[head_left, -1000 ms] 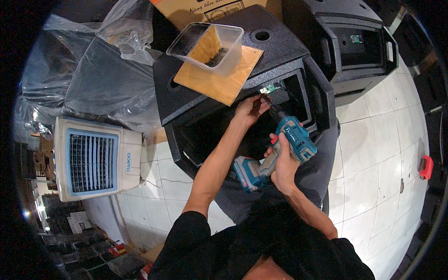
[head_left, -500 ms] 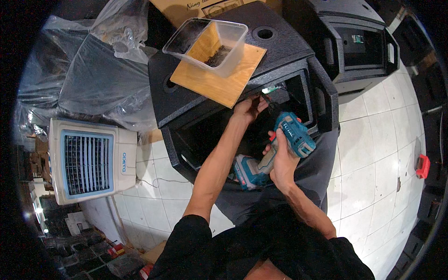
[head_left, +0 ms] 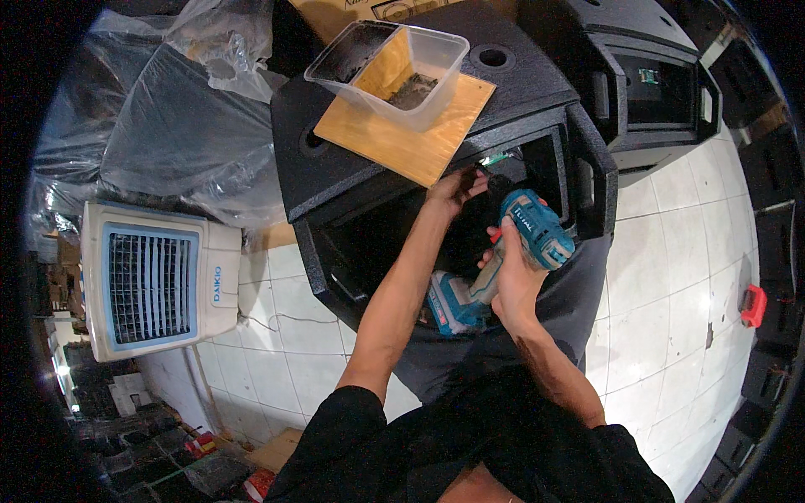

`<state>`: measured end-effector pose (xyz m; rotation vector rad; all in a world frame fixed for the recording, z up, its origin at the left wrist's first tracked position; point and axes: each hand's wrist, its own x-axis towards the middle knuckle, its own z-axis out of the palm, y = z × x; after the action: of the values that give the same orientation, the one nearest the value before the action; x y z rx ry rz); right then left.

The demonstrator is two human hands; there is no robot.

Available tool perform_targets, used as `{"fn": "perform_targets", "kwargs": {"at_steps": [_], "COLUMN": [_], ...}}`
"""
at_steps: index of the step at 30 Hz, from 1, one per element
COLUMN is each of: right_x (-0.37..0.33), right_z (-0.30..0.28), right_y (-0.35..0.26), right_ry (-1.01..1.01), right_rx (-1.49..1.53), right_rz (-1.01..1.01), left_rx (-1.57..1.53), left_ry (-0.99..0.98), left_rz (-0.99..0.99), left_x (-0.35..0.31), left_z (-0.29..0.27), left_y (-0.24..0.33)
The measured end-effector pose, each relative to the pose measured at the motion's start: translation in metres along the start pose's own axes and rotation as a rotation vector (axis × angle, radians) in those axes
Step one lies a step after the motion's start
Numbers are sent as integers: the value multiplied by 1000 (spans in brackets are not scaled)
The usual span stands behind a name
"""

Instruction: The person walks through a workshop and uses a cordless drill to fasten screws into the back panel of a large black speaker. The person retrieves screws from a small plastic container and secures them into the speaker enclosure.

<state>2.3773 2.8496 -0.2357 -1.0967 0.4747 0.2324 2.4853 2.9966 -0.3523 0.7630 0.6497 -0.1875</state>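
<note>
Head: drill (head_left: 543,232) within right fingers (head_left: 511,241)

Fisheye view: rim black, grainy; floor tiles (head_left: 658,251) bright, lines bending; cabinet interior (head_left: 373,239) dark; plastic sheeting (head_left: 197,138) shows glare.

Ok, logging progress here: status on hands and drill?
Right hand gripping blue drill. Left hand at black cabinet, near green circuit board. Wooden board close to left hand.
</note>
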Motion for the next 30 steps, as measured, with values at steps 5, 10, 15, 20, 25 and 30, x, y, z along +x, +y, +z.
{"fn": "perform_targets", "kwargs": {"at_steps": [5, 10, 15, 20, 25, 30], "right_x": [-1, -4, 0, 6, -3, 2], "right_z": [6, 8, 7, 6, 11, 5], "right_y": [4, 2, 9, 17, 10, 13], "right_ry": [49, 76, 47, 61, 23, 5], "right_rx": [3, -27, -27, -53, -16, -26], "right_rz": [-20, -66, -155, -247, -232, -159], "left_rx": [261, 790, 792, 797, 814, 806], "left_ry": [-10, -1, -135, -154, -136, -146], "left_rz": [66, 301, 159, 86, 77, 91], "left_x": [-21, -70, -104, -126, -134, -128], "left_z": [6, 25, 40, 49, 53, 48], "left_y": [2, 5, -2, -1, 4, 1]}}
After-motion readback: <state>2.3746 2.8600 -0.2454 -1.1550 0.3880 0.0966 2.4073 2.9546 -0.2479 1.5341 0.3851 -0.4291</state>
